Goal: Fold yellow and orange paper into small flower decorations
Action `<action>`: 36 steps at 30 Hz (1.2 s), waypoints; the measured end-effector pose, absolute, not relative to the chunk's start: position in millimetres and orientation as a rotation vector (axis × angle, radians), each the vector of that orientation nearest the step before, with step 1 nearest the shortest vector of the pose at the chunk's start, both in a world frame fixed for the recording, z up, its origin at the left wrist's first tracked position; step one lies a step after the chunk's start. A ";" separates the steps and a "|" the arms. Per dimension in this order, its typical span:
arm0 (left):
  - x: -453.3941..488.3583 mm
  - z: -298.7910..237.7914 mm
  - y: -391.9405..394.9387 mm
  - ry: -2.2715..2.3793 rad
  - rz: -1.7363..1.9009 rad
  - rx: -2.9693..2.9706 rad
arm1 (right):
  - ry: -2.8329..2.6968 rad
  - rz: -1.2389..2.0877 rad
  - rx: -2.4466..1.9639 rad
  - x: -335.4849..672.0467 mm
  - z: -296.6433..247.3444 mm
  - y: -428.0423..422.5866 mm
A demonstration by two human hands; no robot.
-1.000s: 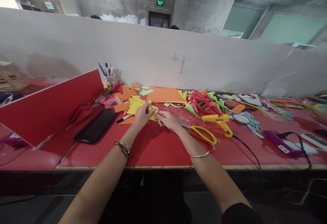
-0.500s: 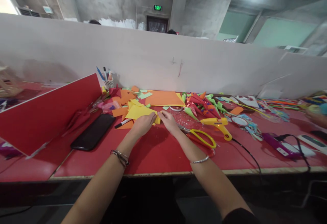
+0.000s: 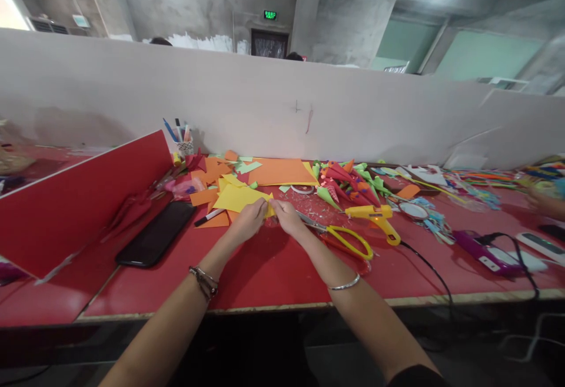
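Note:
Both my hands meet at the near corner of a yellow paper sheet (image 3: 236,197) lying on the red table (image 3: 273,263). My left hand (image 3: 249,219) has its fingers closed on the sheet's edge. My right hand (image 3: 286,216) pinches the same corner from the right side. Yellow-handled scissors (image 3: 342,238) lie just right of my right hand. A yellow glue gun (image 3: 375,216) rests beyond the scissors.
A black phone (image 3: 156,234) and a marker (image 3: 209,217) lie to the left, by a slanted red board (image 3: 83,198). Orange paper (image 3: 280,171), coloured paper cones (image 3: 348,181), a pen cup (image 3: 184,144), a purple device with cable (image 3: 485,251). Another person's hand (image 3: 545,201) at far right.
My two hands have drawn closer together at the yellow sheet's corner. The camera view has tilted slightly; the sheet has shifted a little.

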State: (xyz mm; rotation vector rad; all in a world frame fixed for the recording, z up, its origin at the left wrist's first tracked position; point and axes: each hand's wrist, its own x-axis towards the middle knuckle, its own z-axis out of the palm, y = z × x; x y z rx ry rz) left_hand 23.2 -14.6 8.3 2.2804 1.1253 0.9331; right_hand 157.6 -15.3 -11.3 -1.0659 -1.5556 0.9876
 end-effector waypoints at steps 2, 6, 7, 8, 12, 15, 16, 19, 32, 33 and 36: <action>24.3 9.1 -14.3 1.100 0.969 2.273 | -1.566 0.982 -1.059 157.6 -10.3 -16.9; 26.4 13.4 -16.8 1.113 1.024 2.238 | -1.562 0.984 -1.037 155.6 -9.9 -19.3; 26.8 14.6 -18.0 1.123 1.029 2.228 | -1.562 0.980 -1.034 155.2 -10.0 -19.6; 27.0 15.7 -19.2 1.128 1.031 2.219 | -1.564 0.974 -1.033 155.1 -9.9 -19.9; 25.0 19.2 -23.1 1.096 1.028 2.184 | -1.609 0.951 -1.025 156.5 -6.4 -22.4; 18.1 23.1 -25.6 1.059 1.028 2.160 | -1.703 0.961 -0.999 156.7 0.8 -28.1; 14.5 25.0 -26.7 1.050 1.023 2.154 | -1.743 0.973 -0.985 155.8 3.8 -30.9; 0.5 31.8 -31.8 1.044 0.998 2.150 | -1.891 1.001 -0.939 150.1 14.2 -42.1; -28.5 41.0 -96.9 0.974 0.868 2.370 | -2.424 0.760 -0.827 156.1 53.7 -111.5; -27.5 40.4 -99.2 0.969 0.885 2.411 | -2.453 0.656 -0.855 157.1 54.5 -114.4; -25.4 40.6 -99.3 0.893 0.895 2.541 | -2.495 0.438 -0.922 161.5 56.5 -118.5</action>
